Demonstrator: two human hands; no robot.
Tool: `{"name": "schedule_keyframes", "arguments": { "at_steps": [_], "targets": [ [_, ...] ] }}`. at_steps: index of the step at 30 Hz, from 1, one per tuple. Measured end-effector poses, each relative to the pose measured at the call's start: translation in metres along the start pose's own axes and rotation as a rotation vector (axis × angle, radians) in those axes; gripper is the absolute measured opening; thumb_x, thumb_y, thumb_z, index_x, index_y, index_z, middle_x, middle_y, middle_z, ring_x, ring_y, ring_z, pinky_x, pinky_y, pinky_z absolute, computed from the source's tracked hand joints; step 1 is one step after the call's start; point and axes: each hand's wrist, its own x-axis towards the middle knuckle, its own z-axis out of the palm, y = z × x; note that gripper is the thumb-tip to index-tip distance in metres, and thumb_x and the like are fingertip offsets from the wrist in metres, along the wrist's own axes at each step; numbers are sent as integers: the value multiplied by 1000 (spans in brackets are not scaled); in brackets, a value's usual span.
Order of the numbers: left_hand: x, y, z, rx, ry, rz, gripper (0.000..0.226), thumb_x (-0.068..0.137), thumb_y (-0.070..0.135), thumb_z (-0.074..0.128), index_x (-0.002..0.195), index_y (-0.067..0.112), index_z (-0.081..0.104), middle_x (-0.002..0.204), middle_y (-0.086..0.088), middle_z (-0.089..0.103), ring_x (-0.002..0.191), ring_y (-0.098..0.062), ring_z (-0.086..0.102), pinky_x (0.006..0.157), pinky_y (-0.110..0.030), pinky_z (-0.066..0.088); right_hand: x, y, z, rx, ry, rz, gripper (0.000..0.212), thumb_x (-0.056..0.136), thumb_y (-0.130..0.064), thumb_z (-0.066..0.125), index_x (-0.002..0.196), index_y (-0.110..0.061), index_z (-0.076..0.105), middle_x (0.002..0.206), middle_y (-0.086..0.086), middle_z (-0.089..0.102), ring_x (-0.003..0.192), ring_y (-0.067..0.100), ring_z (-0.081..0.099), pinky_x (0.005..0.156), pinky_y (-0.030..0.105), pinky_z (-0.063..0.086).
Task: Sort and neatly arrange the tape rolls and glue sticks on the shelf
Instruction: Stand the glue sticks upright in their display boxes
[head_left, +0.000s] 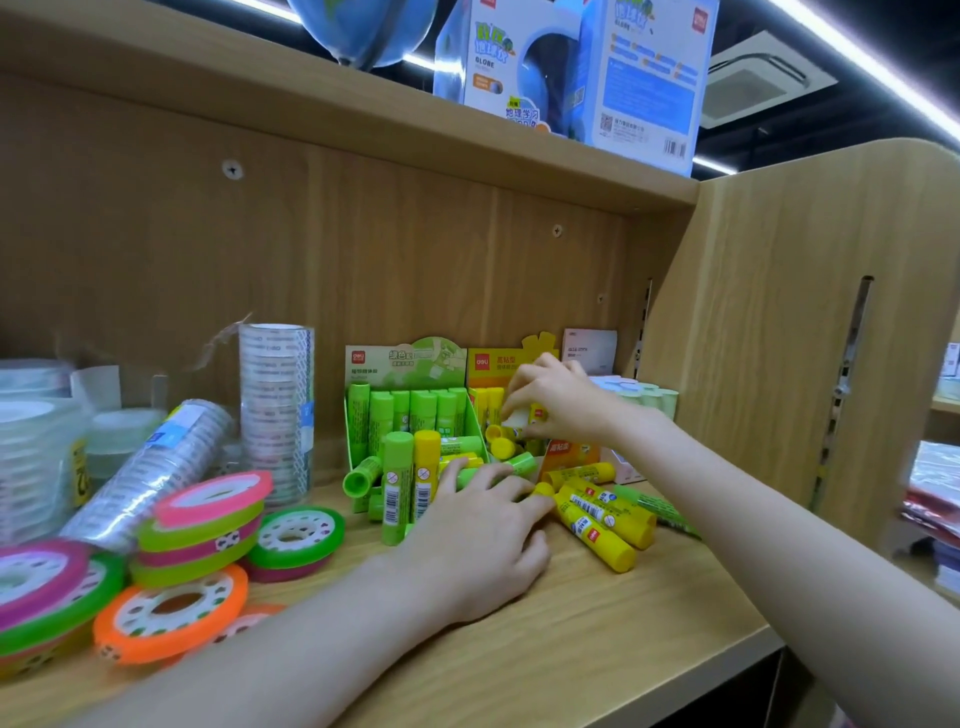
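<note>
Nearest, two bare forearms reaching over the front edge of the light wooden shelf board (597, 639). Left hand (480, 540) palm down on the board, fingers spread and nearly straight, fingertips on the loose green and yellow plastic glue sticks (597, 512) lying in a heap; nothing gripped. Right hand (550, 397) farther back, fingers curled and pinching one yellow glue stick with white label (524, 418), held at the mouth of the yellow cardboard display box (496, 364). Just left of it, touching, the green cardboard display box (402, 364) with green sticks upright inside. Two sticks, one green (397, 488) and one yellow (426, 475), upright on the board before this box.

At far left, flat coloured tape rolls in pink, green and orange (200, 525), stacked and overlapping, some close to the front edge. Behind them, a tall upright tube of clear tape rolls (275, 410) and a second tube (150, 470) leaning.

Bare wood open between the hands and the front edge, and toward the right side panel (753, 338). Pale green round containers (649, 400) near this panel, beside the yellow box.
</note>
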Motion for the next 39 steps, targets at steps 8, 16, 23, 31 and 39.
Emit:
{"name": "schedule_keyframes", "arguments": {
  "at_steps": [8, 16, 23, 31, 39],
  "targets": [
    [0, -2, 3, -1, 34, 25, 81, 70, 51, -5, 135, 31, 40, 144, 7, 37, 137, -13, 18, 114, -46, 2, 8, 1, 9, -19, -52, -27, 28, 87, -27, 60, 113, -19, 53, 118, -1, 53, 118, 21, 33, 92, 39, 28],
    [1, -2, 2, 4, 5, 20, 76, 74, 50, -2, 136, 32, 38, 145, 7, 36, 138, -13, 17, 115, -46, 1, 8, 7, 15, 333, 196, 54, 31, 84, -21, 66, 110, -15, 51, 102, -2, 61, 100, 13, 43, 84, 27, 33],
    [1, -1, 1, -5, -10, 13, 68, 79, 47, 6, 136, 31, 38, 145, 6, 35, 138, -13, 17, 115, -46, 1, 6, 24, -14, 752, 433, 276, 32, 95, -22, 51, 126, -16, 56, 96, 5, 51, 64, 0, 51, 59, 9, 40],
    [1, -2, 2, -2, 6, 20, 77, 74, 50, -2, 136, 30, 39, 145, 6, 36, 138, -14, 17, 115, -47, 2, 14, 27, -31, 550, 236, 376, 22, 79, -17, 72, 93, -19, 55, 100, 3, 53, 62, 5, 55, 59, 25, 44],
    [2, -1, 0, -5, -14, 11, 63, 81, 43, 13, 137, 30, 39, 145, 5, 36, 138, -14, 18, 115, -47, 2, 24, 8, -19, 443, 253, 407, 57, 79, -16, 73, 121, -6, 35, 103, 11, 52, 85, 28, 55, 68, 34, 46]
  ]
}}
